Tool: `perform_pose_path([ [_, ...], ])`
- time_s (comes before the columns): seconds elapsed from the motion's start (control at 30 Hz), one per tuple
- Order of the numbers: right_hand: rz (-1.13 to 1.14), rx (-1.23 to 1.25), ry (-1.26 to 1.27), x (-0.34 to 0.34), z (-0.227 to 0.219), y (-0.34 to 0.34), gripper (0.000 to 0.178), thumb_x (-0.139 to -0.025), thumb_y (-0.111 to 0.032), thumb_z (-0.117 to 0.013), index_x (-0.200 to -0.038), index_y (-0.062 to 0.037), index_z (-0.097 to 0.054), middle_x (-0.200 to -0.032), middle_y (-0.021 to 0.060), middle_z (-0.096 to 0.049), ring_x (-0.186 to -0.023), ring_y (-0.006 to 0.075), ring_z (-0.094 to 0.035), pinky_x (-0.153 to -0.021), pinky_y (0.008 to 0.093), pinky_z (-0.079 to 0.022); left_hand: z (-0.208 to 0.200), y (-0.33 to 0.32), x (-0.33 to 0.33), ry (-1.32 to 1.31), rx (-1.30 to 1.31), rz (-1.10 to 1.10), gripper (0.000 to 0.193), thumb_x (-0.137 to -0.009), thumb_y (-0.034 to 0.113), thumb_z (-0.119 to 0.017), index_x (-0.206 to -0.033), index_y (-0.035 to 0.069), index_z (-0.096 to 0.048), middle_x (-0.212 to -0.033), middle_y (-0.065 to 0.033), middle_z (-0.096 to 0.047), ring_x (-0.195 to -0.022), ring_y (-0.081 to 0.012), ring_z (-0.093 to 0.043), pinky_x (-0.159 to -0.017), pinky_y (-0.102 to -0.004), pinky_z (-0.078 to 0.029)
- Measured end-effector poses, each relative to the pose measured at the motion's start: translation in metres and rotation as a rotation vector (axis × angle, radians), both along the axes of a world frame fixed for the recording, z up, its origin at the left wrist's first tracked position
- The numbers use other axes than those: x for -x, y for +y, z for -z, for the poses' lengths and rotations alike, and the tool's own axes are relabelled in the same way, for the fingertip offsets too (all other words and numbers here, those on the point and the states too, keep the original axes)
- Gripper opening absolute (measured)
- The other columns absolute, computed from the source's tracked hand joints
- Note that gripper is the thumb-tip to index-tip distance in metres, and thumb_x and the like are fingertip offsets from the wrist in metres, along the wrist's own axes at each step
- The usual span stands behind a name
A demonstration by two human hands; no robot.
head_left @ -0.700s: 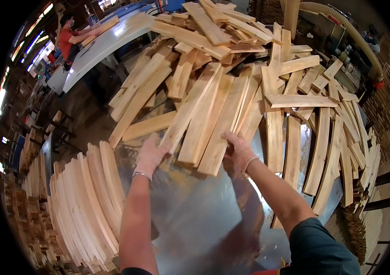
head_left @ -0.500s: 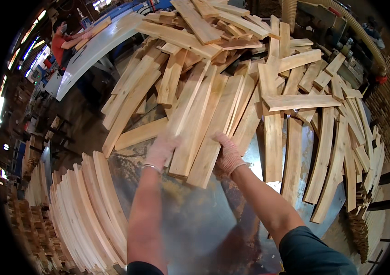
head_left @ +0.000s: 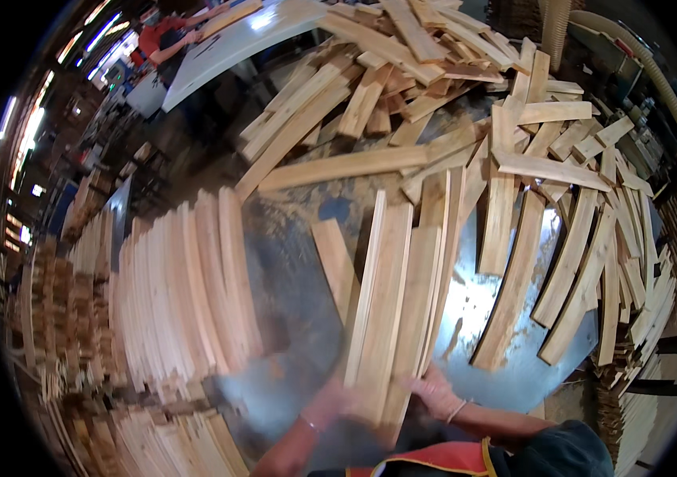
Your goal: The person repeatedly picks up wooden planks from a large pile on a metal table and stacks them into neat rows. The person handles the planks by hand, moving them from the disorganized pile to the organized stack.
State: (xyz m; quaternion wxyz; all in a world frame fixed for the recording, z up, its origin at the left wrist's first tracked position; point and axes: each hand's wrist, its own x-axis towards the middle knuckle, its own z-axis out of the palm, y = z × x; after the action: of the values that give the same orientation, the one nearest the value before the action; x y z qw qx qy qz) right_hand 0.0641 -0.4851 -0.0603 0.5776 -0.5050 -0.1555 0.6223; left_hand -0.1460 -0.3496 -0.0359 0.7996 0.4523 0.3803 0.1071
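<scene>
Tan, long, flat wooden boards (head_left: 388,310) were squeezed between the left hand (head_left: 330,401) and right hand (head_left: 434,393); a loose squeeze might have let middle ones slip

We see a shiny, flat grey metal tabletop (head_left: 291,266), smeared with tan dust (head_left: 295,208) — and on it, far and right, a jumble of long light-brown wooden boards (head_left: 552,170).

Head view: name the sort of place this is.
Likely a woodworking shop: loose boards heaped on a grey table, a row of planks at left, and ribbed hoses at upper right.
</scene>
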Motion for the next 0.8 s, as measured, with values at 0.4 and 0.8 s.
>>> perform_pose_path([
  [0.4, -0.04, -0.002, 0.0, 0.158, 0.007, -0.02, 0.064, -0.095, -0.011, -0.073, -0.152, -0.0087, -0.045, -0.128, 0.0104, -0.067, -0.11, 0.0208, -0.065, -0.093, 0.0391, -0.058, -0.055, -0.196, 0.156, 0.836, -0.6, -0.04, 0.119, -0.075, 0.048, -0.088, -0.167, 0.012, -0.022, -0.156, -0.0245, -0.048, -0.141, -0.04, -0.054, -0.115, -0.0479, -0.046],
  [0.8, -0.112, -0.113, -1.375, 0.149, 0.013, -0.097, 0.076, -0.09, -0.023, -0.077, -0.154, 0.0021, -0.046, -0.144, 0.0217, -0.061, -0.127, 0.0335, -0.064, -0.106, 0.0415, -0.052, -0.035, -0.221, 0.224, 0.939, -0.391, -0.106, 0.126, -0.079, 0.05, -0.085, -0.172, 0.014, -0.007, -0.15, -0.029, -0.057, -0.139, -0.0408, -0.057, -0.114, -0.0441, -0.046],
])
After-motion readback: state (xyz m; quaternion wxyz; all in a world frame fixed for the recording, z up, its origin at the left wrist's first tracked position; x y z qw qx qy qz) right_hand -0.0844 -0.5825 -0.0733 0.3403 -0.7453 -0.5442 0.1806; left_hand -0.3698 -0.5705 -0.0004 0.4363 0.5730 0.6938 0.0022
